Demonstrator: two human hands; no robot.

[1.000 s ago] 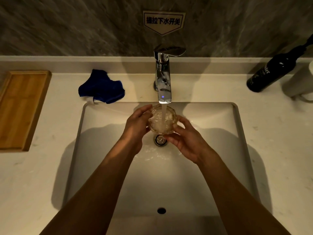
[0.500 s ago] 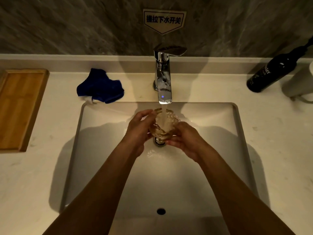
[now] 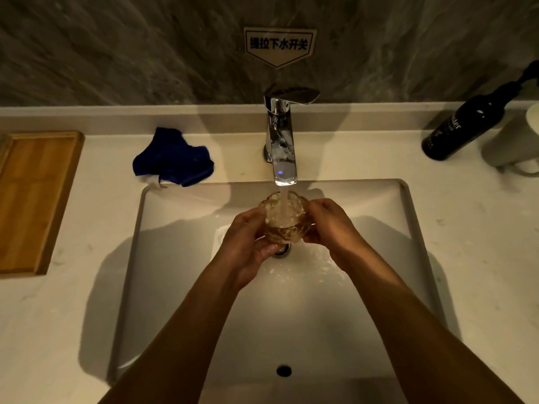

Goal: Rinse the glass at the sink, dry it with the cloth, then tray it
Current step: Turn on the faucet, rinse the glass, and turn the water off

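Counter (image 3: 437, 258) around your sink (image 3: 180, 228) carries a wooden tray (image 3: 35, 199) far left and a blue cloth (image 3: 172, 163) left of the tap (image 3: 281, 141). Your left hand (image 3: 248, 243) and right hand (image 3: 332, 225) clasp the glass (image 3: 284, 220) together under running water, above the drain.

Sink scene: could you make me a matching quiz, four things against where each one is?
Things:
1. glass
2. cloth
3. tray
4. bottle

Places:
A. far left of the counter
B. leaning at the counter's back right
C. under the running tap, held by both hands, left hand and right hand
D. crumpled on the counter, left of the tap

Pairs: 1-C, 2-D, 3-A, 4-B
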